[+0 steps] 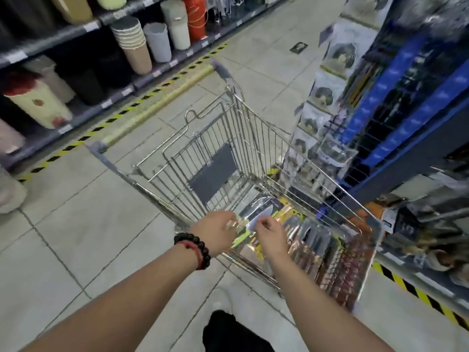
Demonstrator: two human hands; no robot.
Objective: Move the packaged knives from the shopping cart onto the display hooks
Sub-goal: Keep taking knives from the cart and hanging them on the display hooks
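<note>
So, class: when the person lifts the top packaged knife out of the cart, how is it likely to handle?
The packaged knife looks flat and carded, so probably fairly stiff rather than floppy. Its glossy front suggests it may be a little slippery against the packs beneath. Both the left hand and right hand reach toward it in the cart, perhaps to steady it.

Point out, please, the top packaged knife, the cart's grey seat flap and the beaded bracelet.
top packaged knife [264,213]: head view, on the blade under the plastic.
grey seat flap [215,171]: head view, flap's middle.
beaded bracelet [196,246]: head view, dark beads at the left wrist.
</note>
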